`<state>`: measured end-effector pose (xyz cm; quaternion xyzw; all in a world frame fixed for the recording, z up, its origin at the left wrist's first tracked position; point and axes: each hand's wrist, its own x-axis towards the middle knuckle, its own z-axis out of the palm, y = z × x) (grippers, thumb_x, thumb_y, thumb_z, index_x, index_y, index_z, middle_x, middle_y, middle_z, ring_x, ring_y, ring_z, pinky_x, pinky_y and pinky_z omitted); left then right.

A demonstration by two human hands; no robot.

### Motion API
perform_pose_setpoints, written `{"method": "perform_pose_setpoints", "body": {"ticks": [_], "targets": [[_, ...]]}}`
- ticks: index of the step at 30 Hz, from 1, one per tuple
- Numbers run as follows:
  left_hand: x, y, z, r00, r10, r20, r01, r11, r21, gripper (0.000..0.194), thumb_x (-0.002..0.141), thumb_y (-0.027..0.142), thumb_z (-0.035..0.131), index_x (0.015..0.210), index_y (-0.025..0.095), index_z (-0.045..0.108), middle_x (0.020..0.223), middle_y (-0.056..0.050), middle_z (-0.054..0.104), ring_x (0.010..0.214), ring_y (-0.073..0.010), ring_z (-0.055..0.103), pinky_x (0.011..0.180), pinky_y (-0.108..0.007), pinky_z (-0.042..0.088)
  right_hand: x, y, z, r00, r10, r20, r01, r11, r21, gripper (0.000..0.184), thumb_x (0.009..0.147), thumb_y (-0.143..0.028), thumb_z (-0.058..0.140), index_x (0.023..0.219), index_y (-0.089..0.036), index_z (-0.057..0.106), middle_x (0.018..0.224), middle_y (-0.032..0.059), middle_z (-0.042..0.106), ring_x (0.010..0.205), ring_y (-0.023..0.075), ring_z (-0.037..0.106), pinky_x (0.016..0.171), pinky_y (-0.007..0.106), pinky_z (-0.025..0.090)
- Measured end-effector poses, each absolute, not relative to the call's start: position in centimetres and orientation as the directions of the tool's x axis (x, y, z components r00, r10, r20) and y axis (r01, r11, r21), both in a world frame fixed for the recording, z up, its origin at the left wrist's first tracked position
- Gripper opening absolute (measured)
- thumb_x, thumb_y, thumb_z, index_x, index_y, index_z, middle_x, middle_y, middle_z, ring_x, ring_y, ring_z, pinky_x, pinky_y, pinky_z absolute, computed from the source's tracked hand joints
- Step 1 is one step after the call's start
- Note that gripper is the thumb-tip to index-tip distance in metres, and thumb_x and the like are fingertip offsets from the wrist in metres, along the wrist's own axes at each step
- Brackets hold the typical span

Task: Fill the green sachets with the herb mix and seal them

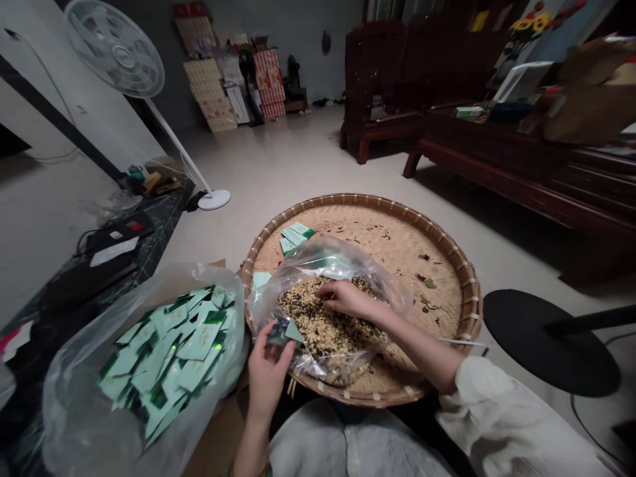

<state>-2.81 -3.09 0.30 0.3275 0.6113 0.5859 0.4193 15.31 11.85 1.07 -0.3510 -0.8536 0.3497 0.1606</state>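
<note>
Your tray (358, 199) is woven bamboo, matt and rough, its rim bound with smoother strips. The clear plastic bag (342, 262) on it is thin, crinkled and shiny, and so is the bigger bag (64, 411) at your left. The cards (169, 351) inside that one look like smooth pale-green paper with glossy dark-green foil patches (they catch the light sharply), though the dim view leaves the foil uncertain. Your sleeve (497, 411) is soft, matt white cloth. The bench (497, 139) is dark polished wood, and the fan (114, 50) is smooth white plastic.
</note>
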Motion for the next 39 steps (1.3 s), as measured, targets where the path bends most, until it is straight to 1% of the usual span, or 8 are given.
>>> {"method": "perform_pose_setpoints", "body": {"ticks": [10, 15, 21, 24, 27, 33, 37, 39], "targets": [[-2.4, -2.7, 0.7, -0.424, 0.896, -0.134, -0.093, 0.105, 0.99, 0.051, 0.062, 0.033, 0.074, 0.107, 0.017, 0.055, 0.108, -0.011, 0.066, 0.099, -0.0237, 0.064, 0.092, -0.038, 0.047, 16.7, 11.8, 1.5, -0.699, 0.699, -0.148, 0.23, 0.024, -0.973, 0.026, 0.075, -0.007, 0.059, 0.097, -0.016, 0.069, 0.094, 0.004, 0.072, 0.09, 0.0192, 0.067, 0.086, 0.037, 0.052], [-2.3, -2.7, 0.6, -0.419, 0.898, -0.131, -0.089, 0.103, 0.991, 0.049, 0.063, 0.032, 0.074, 0.106, 0.017, 0.054, 0.107, -0.01, 0.067, 0.097, -0.0226, 0.065, 0.091, -0.037, 0.048, 17.1, 11.3, 1.8, -0.718, 0.655, -0.233, 0.052, -0.284, -0.957, 0.03, 0.075, -0.011, 0.062, 0.104, -0.018, 0.065, 0.101, 0.0041, 0.07, 0.092, 0.0176, 0.066, 0.089, 0.037, 0.051], [-2.4, -2.7, 0.3, -0.415, 0.9, -0.133, -0.081, 0.109, 0.991, 0.049, 0.064, 0.031, 0.074, 0.107, 0.017, 0.055, 0.107, -0.011, 0.067, 0.097, -0.0226, 0.065, 0.09, -0.036, 0.048, 17.1, 11.4, 1.8, -0.71, 0.658, -0.253, -0.018, -0.375, -0.927, 0.028, 0.082, -0.014, 0.057, 0.109, -0.016, 0.061, 0.103, 0.0076, 0.068, 0.09, 0.0157, 0.066, 0.089, 0.035, 0.052], [-2.4, -2.8, 0.3, -0.416, 0.901, -0.122, -0.073, 0.1, 0.992, 0.049, 0.064, 0.032, 0.073, 0.107, 0.017, 0.055, 0.108, -0.011, 0.066, 0.097, -0.0225, 0.065, 0.09, -0.036, 0.048, 17.0, 12.2, 1.7, -0.471, 0.855, -0.218, 0.005, -0.245, -0.969, 0.026, 0.084, -0.013, 0.053, 0.108, -0.017, 0.061, 0.111, 0.0084, 0.065, 0.096, 0.0167, 0.064, 0.09, 0.035, 0.052], [-2.4, -2.8, 0.4, -0.42, 0.9, -0.113, -0.066, 0.095, 0.993, 0.05, 0.064, 0.032, 0.073, 0.107, 0.017, 0.055, 0.107, -0.011, 0.067, 0.095, -0.0219, 0.065, 0.089, -0.035, 0.049, 16.8, 12.5, 1.5, -0.28, 0.955, -0.095, 0.218, -0.033, -0.975, 0.028, 0.085, -0.012, 0.047, 0.108, -0.016, 0.062, 0.106, 0.008, 0.067, 0.097, 0.0203, 0.063, 0.088, 0.04, 0.051], [-2.3, -2.9, 0.5, -0.414, 0.901, -0.129, -0.058, 0.115, 0.992, 0.05, 0.065, 0.034, 0.073, 0.107, 0.017, 0.055, 0.108, -0.011, 0.066, 0.097, -0.0219, 0.065, 0.09, -0.035, 0.049, 14.7, 10.0, 0.6, -0.718, 0.684, 0.128, 0.418, 0.571, -0.707, 0.036, 0.078, -0.004, 0.051, 0.11, -0.014, 0.064, 0.113, 0.0125, 0.064, 0.106, 0.0228, 0.058, 0.094, 0.039, 0.044], [-2.1, -3.0, 0.6, -0.423, 0.898, -0.125, -0.041, 0.119, 0.992, 0.051, 0.063, 0.034, 0.074, 0.107, 0.017, 0.056, 0.112, -0.011, 0.064, 0.099, -0.0227, 0.064, 0.092, -0.036, 0.048, 12.2, 9.8, 0.6, -0.812, 0.584, 0.02, 0.502, 0.714, -0.488, 0.063, 0.072, -0.009, 0.06, 0.133, -0.012, 0.046, 0.135, 0.0185, 0.047, 0.117, 0.0286, 0.049, 0.097, 0.041, 0.04], [-2.1, -3.1, 0.7, -0.434, 0.892, -0.123, -0.041, 0.117, 0.992, 0.052, 0.063, 0.034, 0.074, 0.108, 0.017, 0.055, 0.113, -0.012, 0.064, 0.1, -0.0231, 0.063, 0.092, -0.037, 0.048, 11.5, 10.3, 1.0, -0.85, 0.521, -0.074, 0.499, 0.751, -0.433, 0.066, 0.069, -0.014, 0.065, 0.132, -0.013, 0.047, 0.131, 0.0177, 0.05, 0.112, 0.0306, 0.052, 0.095, 0.042, 0.04]]}}
